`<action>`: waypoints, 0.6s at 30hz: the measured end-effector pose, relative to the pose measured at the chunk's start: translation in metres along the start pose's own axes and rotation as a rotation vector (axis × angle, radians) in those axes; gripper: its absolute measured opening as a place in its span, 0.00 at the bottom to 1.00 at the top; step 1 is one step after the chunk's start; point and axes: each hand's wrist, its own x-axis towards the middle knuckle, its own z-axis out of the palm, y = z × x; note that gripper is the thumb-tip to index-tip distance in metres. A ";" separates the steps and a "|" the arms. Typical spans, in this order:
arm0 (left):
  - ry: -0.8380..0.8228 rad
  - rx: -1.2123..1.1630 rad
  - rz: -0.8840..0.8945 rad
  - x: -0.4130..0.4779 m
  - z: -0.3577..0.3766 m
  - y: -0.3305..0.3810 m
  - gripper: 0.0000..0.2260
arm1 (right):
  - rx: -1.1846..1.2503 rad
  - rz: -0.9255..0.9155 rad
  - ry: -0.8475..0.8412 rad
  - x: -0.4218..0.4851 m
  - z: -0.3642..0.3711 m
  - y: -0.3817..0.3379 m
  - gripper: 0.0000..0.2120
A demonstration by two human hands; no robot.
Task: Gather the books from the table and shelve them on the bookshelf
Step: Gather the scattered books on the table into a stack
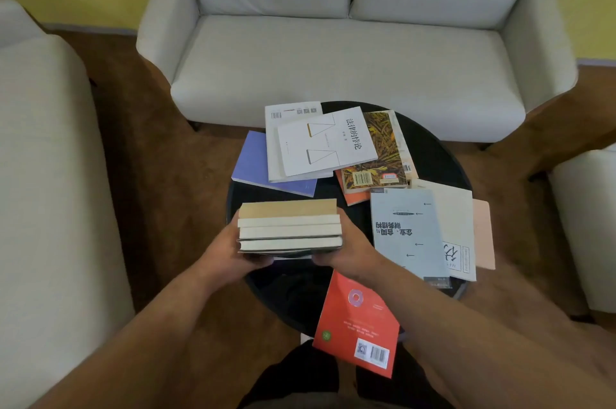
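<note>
Pale two-seat sofa (333, 58) is sitting at the far side, facing the camera. A second pale seat (43, 175) is filling the left edge. A round black surface (430, 155) is standing in front of the sofa on brown floor.

Loose books are lying flat on the surface:
- A white book (326, 141) with triangle drawings is lying at the far side, overlapping a purple book (253, 161) on its left and a yellow-patterned book (383, 148) on its right.
- A grey-blue book (406, 228) is lying on the right side, on top of a cream book (456, 218). A pink book (483, 232) is poking out beyond that, over the rim.
- A red book (360, 318) is hanging over the near rim, barcode toward the camera.

A stack of books (290, 228), page edges toward the camera, is sitting level over the near-left part of the surface. Cannot tell whether it is touching the surface.

Left hand (230, 252) is gripping the stack's left end, fingers wrapped round it. Right hand (350, 248) is gripping the right end the same way. Both forearms are reaching in from the bottom.
</note>
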 end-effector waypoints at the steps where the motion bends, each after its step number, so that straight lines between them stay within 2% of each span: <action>1: 0.009 -0.038 -0.035 0.004 -0.005 0.003 0.35 | 0.049 0.025 0.018 0.003 -0.002 -0.001 0.38; 4: -0.047 -0.219 -0.119 0.012 -0.013 0.009 0.35 | 0.198 0.153 -0.028 0.008 -0.010 -0.008 0.34; 8: -0.037 -0.561 -0.392 0.005 0.002 -0.015 0.39 | 0.403 0.356 -0.036 0.001 0.016 0.008 0.28; 13: 0.013 -0.550 -0.650 0.001 0.033 -0.045 0.41 | 0.456 0.536 0.012 -0.006 0.049 0.036 0.17; 16: -0.013 -0.564 -0.691 0.008 0.037 -0.056 0.47 | 0.456 0.512 0.007 -0.012 0.052 0.039 0.13; 18: -0.029 -0.546 -0.675 0.013 0.038 -0.050 0.43 | 0.474 0.500 0.035 -0.014 0.049 0.038 0.12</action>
